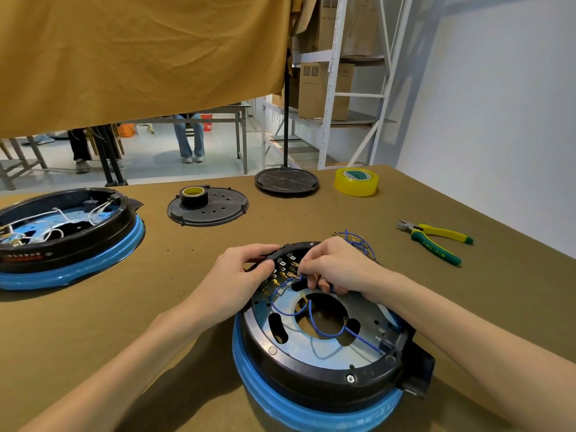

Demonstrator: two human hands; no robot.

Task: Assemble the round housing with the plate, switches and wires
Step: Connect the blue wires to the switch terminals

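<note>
Pinching a blue wire (282, 302) in our right hand (335, 266), we find the switches (285, 269) just left of that grip, while our left hand (246, 272) clasps the housing (314, 378) rim.

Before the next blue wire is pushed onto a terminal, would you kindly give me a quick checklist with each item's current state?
1. Round housing steadied: ok, left hand grips its far rim.
2. Blue wire in hand: ok, right hand pinches an end at the terminals.
3. Connector fully seated: cannot tell, fingers hide it.
4. Spare wires within reach: ok, beside the housing.
5. Pliers available: ok, lying to the right.
</note>
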